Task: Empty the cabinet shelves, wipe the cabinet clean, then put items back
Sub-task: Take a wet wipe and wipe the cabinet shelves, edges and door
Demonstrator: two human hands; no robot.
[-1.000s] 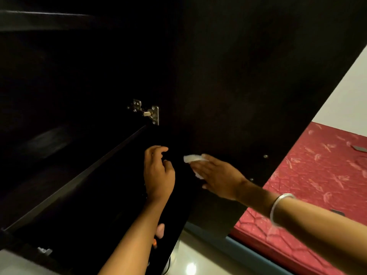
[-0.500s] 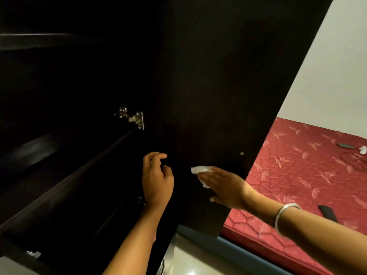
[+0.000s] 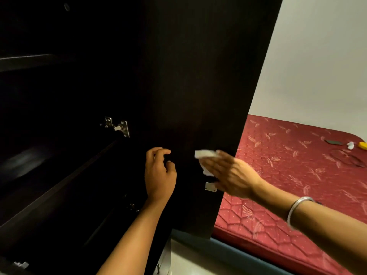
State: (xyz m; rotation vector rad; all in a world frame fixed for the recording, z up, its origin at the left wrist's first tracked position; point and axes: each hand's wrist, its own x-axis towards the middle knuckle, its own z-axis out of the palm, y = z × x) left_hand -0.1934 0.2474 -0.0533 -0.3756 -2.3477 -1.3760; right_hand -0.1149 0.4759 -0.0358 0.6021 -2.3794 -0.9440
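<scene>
The dark cabinet (image 3: 59,195) stands open, its shelves in deep shadow. Its door (image 3: 198,76) swings out toward me. My right hand (image 3: 228,173) presses a white cloth (image 3: 204,154) flat against the door's inner face with straight fingers, just above a small metal latch plate (image 3: 211,187). My left hand (image 3: 158,171) is at the hinge side of the door with its fingers curled there. What lies on the shelves is hidden by the dark.
A metal hinge (image 3: 119,127) joins door and cabinet. A bed with a red patterned mattress (image 3: 297,185) lies to the right, carrying a dark card (image 3: 333,142), a white scrap and a yellow object (image 3: 363,145). Pale floor (image 3: 188,261) shows below the door.
My right hand has slid the cloth a little to the right along the door. My left hand has held its place. The view has swung right, showing more of the bed.
</scene>
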